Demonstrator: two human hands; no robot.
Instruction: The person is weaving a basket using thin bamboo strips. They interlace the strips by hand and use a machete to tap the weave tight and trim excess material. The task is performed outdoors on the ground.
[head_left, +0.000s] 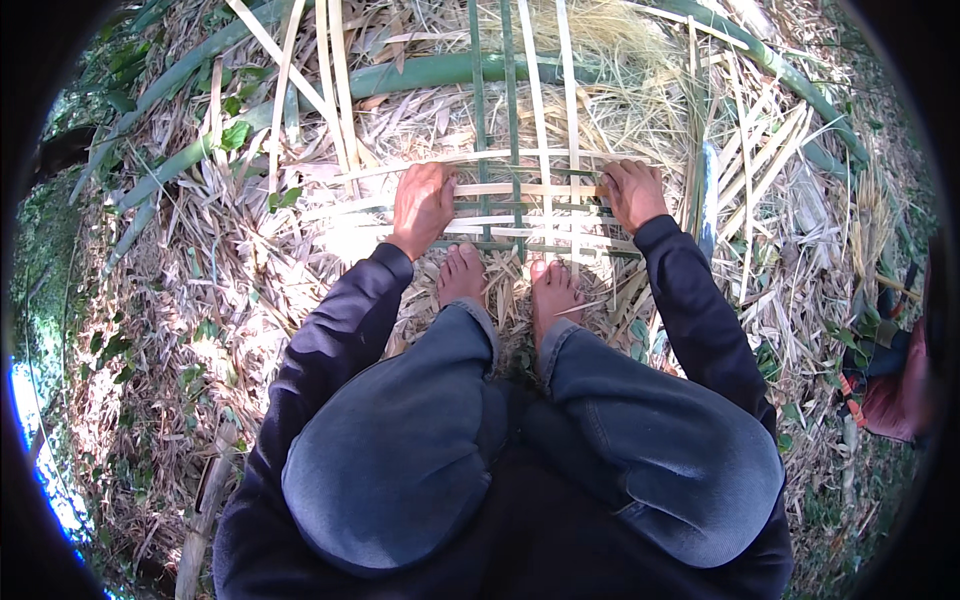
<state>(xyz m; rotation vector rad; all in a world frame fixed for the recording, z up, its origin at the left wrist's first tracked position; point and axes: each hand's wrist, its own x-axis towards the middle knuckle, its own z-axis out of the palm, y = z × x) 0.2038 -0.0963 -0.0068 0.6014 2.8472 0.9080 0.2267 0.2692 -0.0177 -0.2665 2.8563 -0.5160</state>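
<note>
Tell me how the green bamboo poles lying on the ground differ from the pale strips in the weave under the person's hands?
The green bamboo poles are whole, round and thick; the pale bamboo strips are split flat and thin. The poles lie loose among dry leaves, beyond the woven mat; the strips cross over and under one another in it. The left hand and right hand press on the strips, not the poles. Both are long and straight.

Woven bamboo mat [520,205] lies before bare feet [505,280], apparently on litter.
</note>
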